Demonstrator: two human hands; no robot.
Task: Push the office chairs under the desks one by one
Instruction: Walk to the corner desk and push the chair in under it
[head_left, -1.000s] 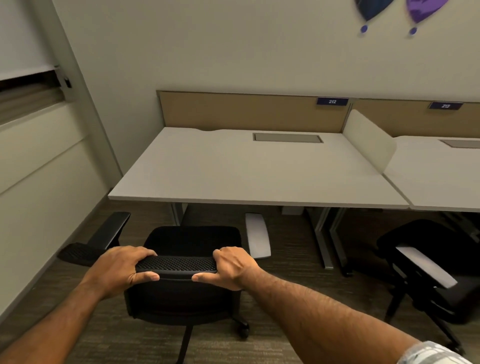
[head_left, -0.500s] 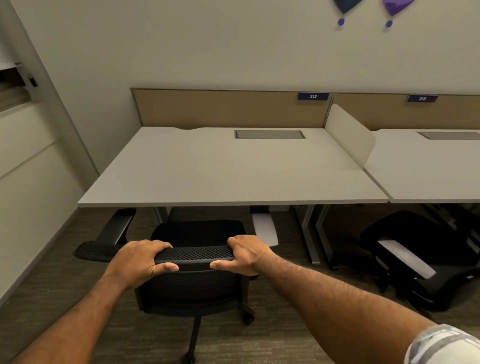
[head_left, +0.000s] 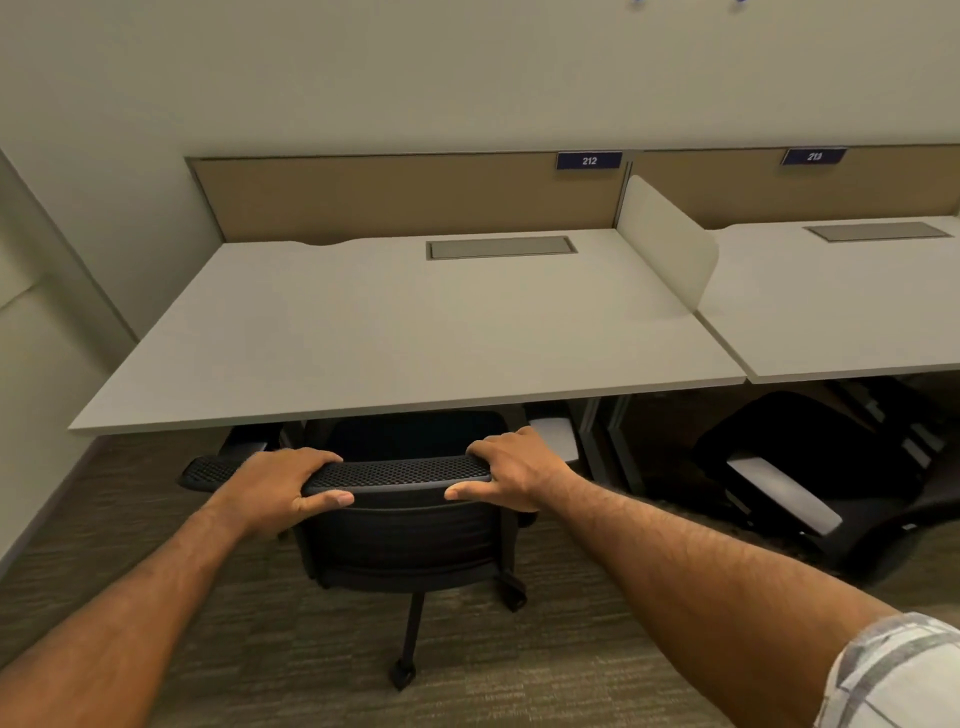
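Progress shows plainly: a second ago the chair (head_left: 400, 499) stood clear of the surface (head_left: 395, 332) with its whole seat in view, and now the seat and both armrests have slid under the front edge, leaving only the backrest and the wheeled base outside. You are pushing it in, and this one looks nearly home.

Your left hand (head_left: 283, 486) and right hand (head_left: 511, 467) are each closed over the top rail of the mesh backrest, fingers curled across the top and thumbs pressed on the near face, one grip toward each end. That even hold should keep the chair rolling straight.

What remains, by the look of it, is a short final shove until the backrest meets or nearly meets the edge. Watch the left armrest (head_left: 244, 447), which sits just beneath the underside; whether it clears or rubs cannot be told from here.

To your right, a second chair (head_left: 810, 467) stands partly out from the neighbouring surface (head_left: 852, 312) and turned at an angle. It likely comes next.
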